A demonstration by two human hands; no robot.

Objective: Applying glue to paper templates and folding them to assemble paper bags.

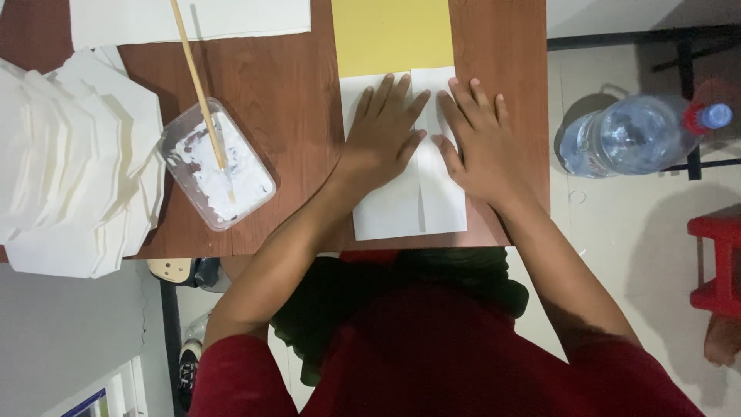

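A white sheet of paper, folded so its two flaps meet along a centre seam, lies on the wooden table over a yellow sheet. My left hand lies flat on the left flap, fingers spread and pointing away from me. My right hand presses flat on the right flap beside it. Both palms are down and neither hand holds anything.
A clear plastic tub of white paste with a wooden stick in it sits left of the paper. A stack of folded white paper pieces fills the far left. A plastic water bottle stands on the floor right of the table, near a red stool.
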